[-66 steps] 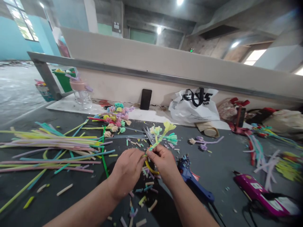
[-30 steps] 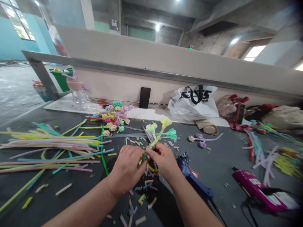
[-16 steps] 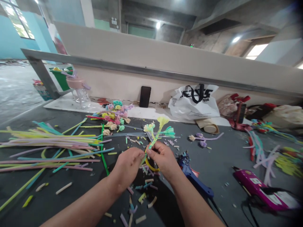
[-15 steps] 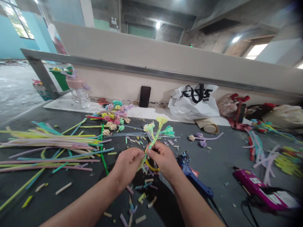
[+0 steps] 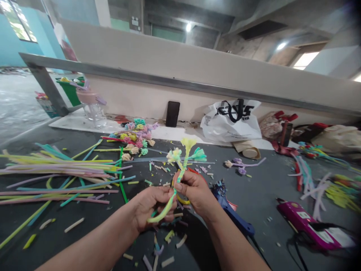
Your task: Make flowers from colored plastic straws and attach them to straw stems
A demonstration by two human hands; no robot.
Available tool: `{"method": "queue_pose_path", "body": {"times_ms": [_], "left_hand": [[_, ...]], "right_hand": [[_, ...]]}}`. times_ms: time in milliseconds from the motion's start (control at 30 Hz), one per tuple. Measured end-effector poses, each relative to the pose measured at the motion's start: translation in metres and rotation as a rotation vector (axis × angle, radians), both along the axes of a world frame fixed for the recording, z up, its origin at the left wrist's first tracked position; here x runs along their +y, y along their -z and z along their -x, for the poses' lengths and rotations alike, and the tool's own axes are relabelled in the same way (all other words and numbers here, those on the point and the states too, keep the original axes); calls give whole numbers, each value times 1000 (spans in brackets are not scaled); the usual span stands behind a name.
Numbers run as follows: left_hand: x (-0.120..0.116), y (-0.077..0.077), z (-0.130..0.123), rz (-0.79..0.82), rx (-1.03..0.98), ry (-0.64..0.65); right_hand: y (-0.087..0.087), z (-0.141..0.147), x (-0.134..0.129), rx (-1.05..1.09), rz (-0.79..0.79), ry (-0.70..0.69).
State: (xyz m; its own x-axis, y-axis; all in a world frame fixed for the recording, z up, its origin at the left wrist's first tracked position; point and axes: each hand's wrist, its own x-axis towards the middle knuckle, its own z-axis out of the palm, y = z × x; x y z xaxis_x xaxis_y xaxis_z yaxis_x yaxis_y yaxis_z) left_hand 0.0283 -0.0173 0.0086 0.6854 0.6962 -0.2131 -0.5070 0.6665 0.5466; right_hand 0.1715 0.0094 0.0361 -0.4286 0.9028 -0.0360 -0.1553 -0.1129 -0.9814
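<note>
Between my two hands is a pipe cleaner flower sprig [image 5: 186, 158] with yellow, pale cream-yellow and teal tufted heads and a twisted yellow-green stem. My right hand [image 5: 194, 188] pinches the stem below the heads with thumb and forefinger. Lower down, my left hand [image 5: 155, 203] is closed on the same stem, and its loose yellow end curves out over the palm. Behind the right hand lies a pair of scissors [image 5: 184, 202], its yellow and red handle partly covered by the fingers.
Long pipe cleaners [image 5: 62, 169] are heaped at left, with finished flowers [image 5: 138, 135] behind them. At right lie a blue glue gun [image 5: 234, 214], a purple corded device [image 5: 307, 226] and a purple flower sprig [image 5: 242, 165]. A phone [image 5: 172, 114] and a white bag [image 5: 231, 122] stand at the back.
My left hand has turned so its fingers curl upward, and the stem's yellow tail now shows across it. The flower heads have shifted slightly left.
</note>
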Motion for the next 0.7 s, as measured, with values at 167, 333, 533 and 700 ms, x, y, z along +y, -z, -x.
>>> {"method": "queue_pose_path", "body": {"times_ms": [167,333,533,700], "left_hand": [[1,-1,-1,-75,158,-181],[4,-5,0,-192,275,-270],[2,-10,1,-303,448,-328],[1,-10,0,-414,571,-423]], "right_hand": [[0,-2,3,-26,-5,42],[1,-6,6,-88,-24,80],[-1,-7,6,-100,-57,106],[-1,-6,7,-175,-118,84]]}}
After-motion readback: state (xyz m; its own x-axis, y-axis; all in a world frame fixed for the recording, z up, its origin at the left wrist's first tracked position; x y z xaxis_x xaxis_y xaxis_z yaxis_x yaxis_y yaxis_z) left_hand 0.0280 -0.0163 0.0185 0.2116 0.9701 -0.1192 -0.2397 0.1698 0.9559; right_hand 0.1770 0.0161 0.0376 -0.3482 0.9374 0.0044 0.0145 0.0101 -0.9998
